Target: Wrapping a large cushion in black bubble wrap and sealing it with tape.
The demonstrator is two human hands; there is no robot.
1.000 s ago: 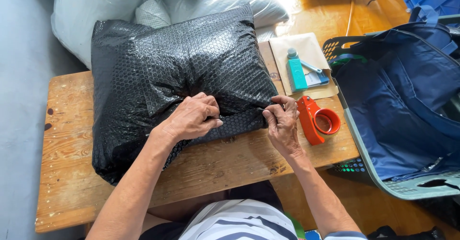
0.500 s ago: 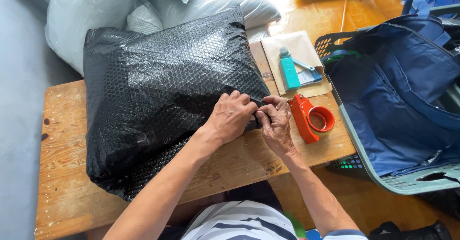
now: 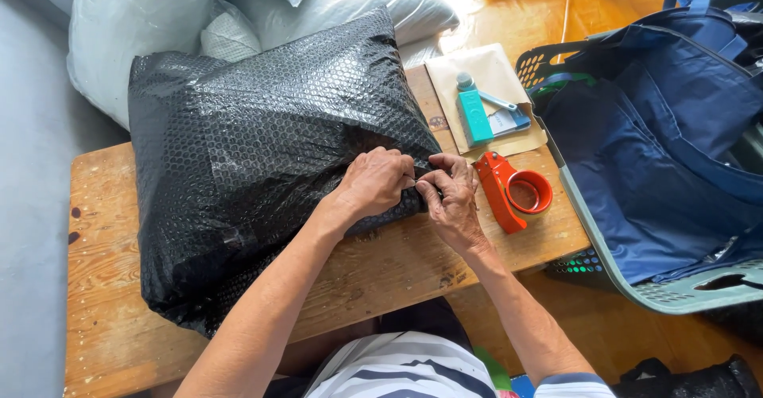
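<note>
A big parcel wrapped in black bubble wrap point(image 3: 254, 151) lies on a small wooden table point(image 3: 103, 287). My left hand point(image 3: 373, 182) rests on the parcel's near right corner, fingers curled and pinching the wrap. My right hand point(image 3: 451, 199) meets it at the same corner, thumb and fingers pinched on the wrap's edge. The fingertips of both hands touch each other there.
An orange tape dispenser point(image 3: 515, 191) lies just right of my right hand. Behind it, a teal box and a blue tool point(image 3: 481, 114) lie on a tan envelope. A basket with dark blue fabric point(image 3: 668, 143) stands at right. White filled bags point(image 3: 143, 16) pile up behind.
My left hand slid right along the parcel's near edge to meet my right hand at the corner. The parcel has shifted slightly.
</note>
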